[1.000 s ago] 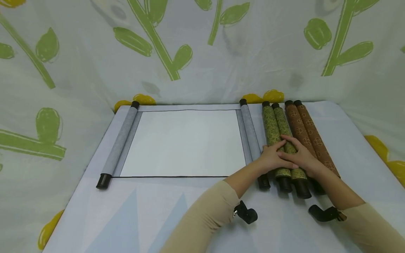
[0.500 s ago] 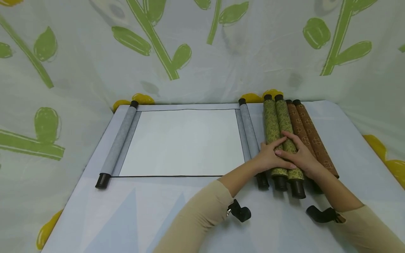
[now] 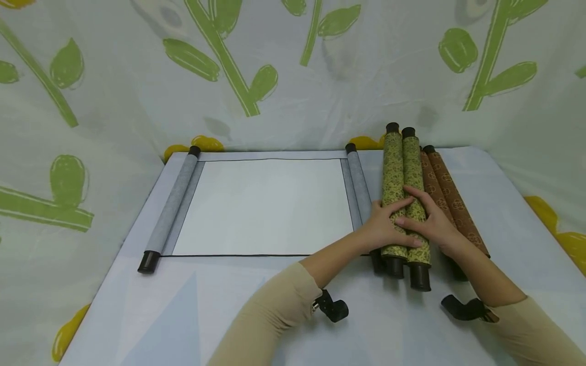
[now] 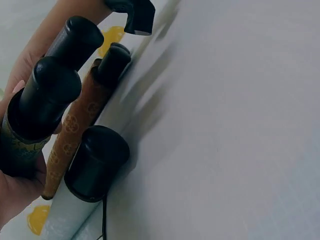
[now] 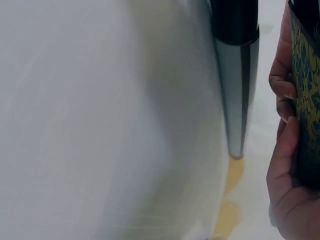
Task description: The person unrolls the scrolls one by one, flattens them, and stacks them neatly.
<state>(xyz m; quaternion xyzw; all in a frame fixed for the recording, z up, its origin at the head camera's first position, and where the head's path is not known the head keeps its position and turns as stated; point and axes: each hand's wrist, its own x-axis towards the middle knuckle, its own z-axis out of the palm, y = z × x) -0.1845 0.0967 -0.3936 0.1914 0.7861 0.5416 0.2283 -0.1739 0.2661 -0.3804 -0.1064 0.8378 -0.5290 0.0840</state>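
Observation:
A green patterned scroll [image 3: 393, 162], rolled up on two black-tipped rods that lie side by side, is held between both hands. My left hand [image 3: 381, 227] grips its left side, and my right hand [image 3: 438, 227] grips the right side, the fingers meeting across the top. In the left wrist view the scroll's black end knobs [image 4: 56, 87] hang above the table. The same scroll [image 5: 309, 95] appears at the right edge of the right wrist view. Just right of it in the head view lies a rolled brown scroll [image 3: 450, 188] with a flower pattern, partly covered by my right hand.
An unrolled scroll with a blank white panel [image 3: 270, 208] lies flat on the table [image 3: 220, 315]. Its left grey roller [image 3: 174, 203] and right grey roller [image 3: 359, 178] flank the panel; the right one is partly behind my left hand. A leaf-patterned curtain [image 3: 357, 91] hangs behind.
The green scroll has risen off the table and shifted slightly left, its far ends higher in view. Both hands moved with it. The brown scroll and the unrolled one stay put.

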